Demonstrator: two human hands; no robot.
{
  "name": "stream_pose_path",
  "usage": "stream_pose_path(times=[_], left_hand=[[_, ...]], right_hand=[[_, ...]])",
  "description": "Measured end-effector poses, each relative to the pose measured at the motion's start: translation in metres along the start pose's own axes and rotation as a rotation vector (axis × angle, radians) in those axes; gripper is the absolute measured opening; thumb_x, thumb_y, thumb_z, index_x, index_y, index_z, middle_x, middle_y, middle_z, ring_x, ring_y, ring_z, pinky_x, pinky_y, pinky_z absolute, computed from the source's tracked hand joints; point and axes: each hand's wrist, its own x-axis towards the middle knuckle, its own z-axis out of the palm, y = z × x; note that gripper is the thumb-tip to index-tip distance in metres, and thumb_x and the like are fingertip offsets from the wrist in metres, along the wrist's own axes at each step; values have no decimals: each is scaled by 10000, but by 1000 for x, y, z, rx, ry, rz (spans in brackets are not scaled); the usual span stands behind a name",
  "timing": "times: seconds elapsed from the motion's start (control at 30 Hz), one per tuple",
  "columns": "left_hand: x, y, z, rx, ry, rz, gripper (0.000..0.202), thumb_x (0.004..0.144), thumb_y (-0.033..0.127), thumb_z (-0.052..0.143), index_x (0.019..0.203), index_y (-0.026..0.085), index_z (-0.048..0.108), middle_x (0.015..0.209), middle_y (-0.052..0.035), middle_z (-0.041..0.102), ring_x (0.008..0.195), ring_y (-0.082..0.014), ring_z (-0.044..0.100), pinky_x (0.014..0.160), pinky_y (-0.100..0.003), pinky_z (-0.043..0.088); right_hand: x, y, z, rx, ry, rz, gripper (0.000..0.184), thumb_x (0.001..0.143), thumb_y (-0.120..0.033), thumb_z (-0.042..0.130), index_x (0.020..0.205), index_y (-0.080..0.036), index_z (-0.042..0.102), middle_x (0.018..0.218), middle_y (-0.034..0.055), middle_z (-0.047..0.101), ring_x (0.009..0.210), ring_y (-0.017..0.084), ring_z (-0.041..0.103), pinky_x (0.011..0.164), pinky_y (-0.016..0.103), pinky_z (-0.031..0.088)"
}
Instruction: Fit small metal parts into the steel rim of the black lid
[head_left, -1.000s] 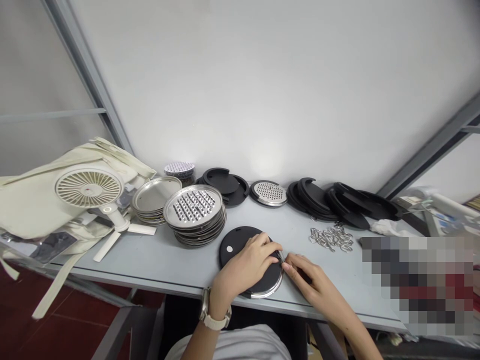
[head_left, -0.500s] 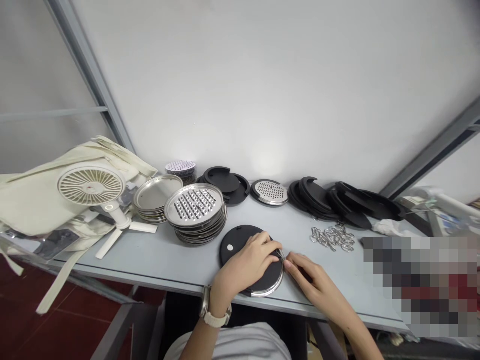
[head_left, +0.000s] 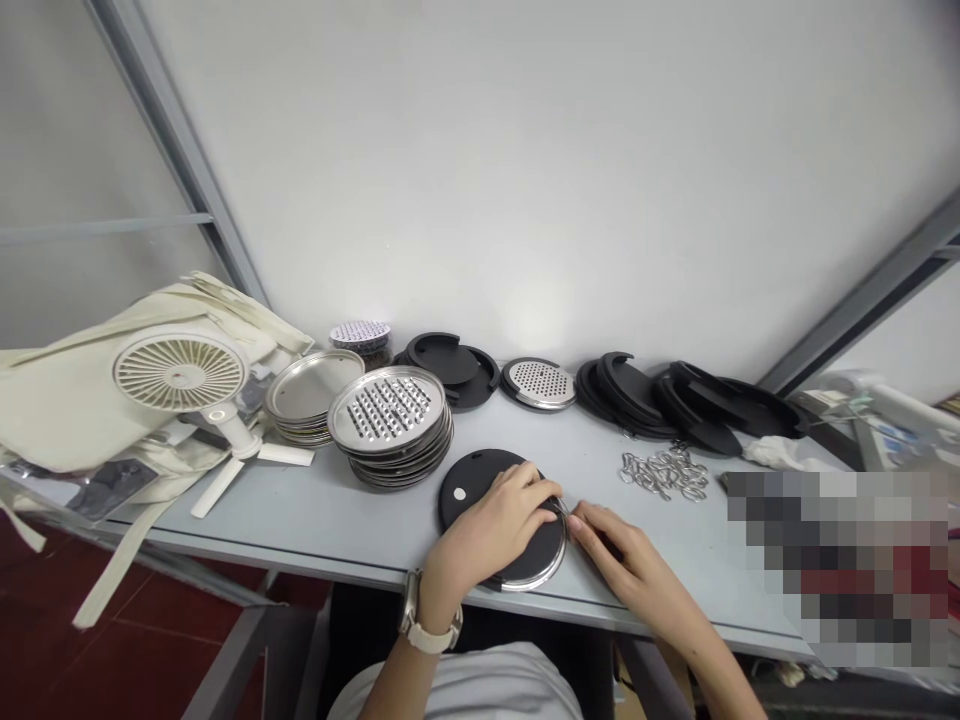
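Note:
A round black plastic disc (head_left: 480,475) with a white dot and a shiny metal rim lies flat near the table's front edge. Across its top rests my left hand (head_left: 499,520), fingers bent and closed at the right side of the rim. A thin metal wire loop (head_left: 562,506) shows between my two hands there, partly covered by fingers. My right hand (head_left: 619,550), beside the disc on the table, pinches at this wire with thumb and forefinger. The exact grip is hidden.
Stacked metal grater discs (head_left: 386,410) and plain metal plates (head_left: 315,385) stand left, near a white fan (head_left: 180,372). Along the wall are black holders (head_left: 454,365), a perforated grater (head_left: 540,382) and more black holders (head_left: 630,390). Wire loops (head_left: 664,472) lie in a pile at right.
Both hands stay at the disc's right rim with almost no movement. The wire between the fingers sits slightly closer to the rim. The view has shifted a touch.

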Motion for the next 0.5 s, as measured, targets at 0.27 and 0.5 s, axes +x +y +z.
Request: stream_pose_path(times=[0.27, 0.5], left_hand=[[0, -1, 0, -6, -3, 5, 219, 962, 222, 441, 1136, 212, 574, 1029, -50, 537, 1027, -188, 513, 930, -340, 428], [0, 1, -1, 16, -5, 6, 222, 964, 227, 435, 1143, 218, 566, 1045, -50, 539, 1033, -189, 518, 931, -337, 434]], right_hand=[[0, 2, 0, 9, -14, 7, 321, 1005, -363, 343, 755, -214, 479, 740, -1, 569, 731, 176, 539, 688, 269, 421], [-1, -1, -1, 8, 0, 20, 314, 996, -377, 354, 745, -219, 456, 710, -12, 534, 703, 171, 522, 647, 261, 415]])
